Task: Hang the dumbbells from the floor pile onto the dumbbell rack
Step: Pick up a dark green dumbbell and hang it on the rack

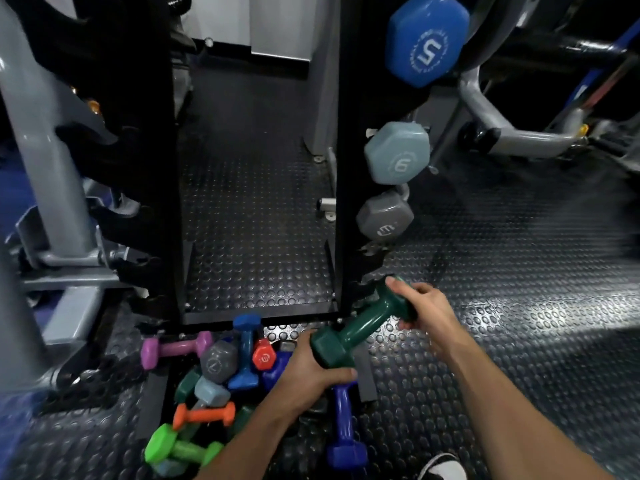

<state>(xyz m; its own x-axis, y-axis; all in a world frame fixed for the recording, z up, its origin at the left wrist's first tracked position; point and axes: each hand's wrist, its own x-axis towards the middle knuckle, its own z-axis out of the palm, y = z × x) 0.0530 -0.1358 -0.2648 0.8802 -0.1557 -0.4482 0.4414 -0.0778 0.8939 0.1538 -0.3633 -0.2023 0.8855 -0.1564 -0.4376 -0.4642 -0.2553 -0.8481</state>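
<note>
A dark green dumbbell (360,323) is held tilted just above the floor, beside the foot of the black dumbbell rack (346,168). My left hand (311,372) grips its lower head and my right hand (422,306) grips its upper head. On the rack's right side hang a blue dumbbell (426,43), a pale blue-grey dumbbell (398,154) and a grey dumbbell (384,218). The floor pile (214,375) lies below the rack: purple, blue, grey, red, orange, bright green and indigo dumbbells, several partly hidden under my left arm.
Empty hooks run down the rack's left upright (138,216). A grey machine frame (45,161) stands at the left, and another grey frame (519,133) at the back right. Studded rubber flooring (519,323) spreads to the right. My shoe (443,467) shows at the bottom edge.
</note>
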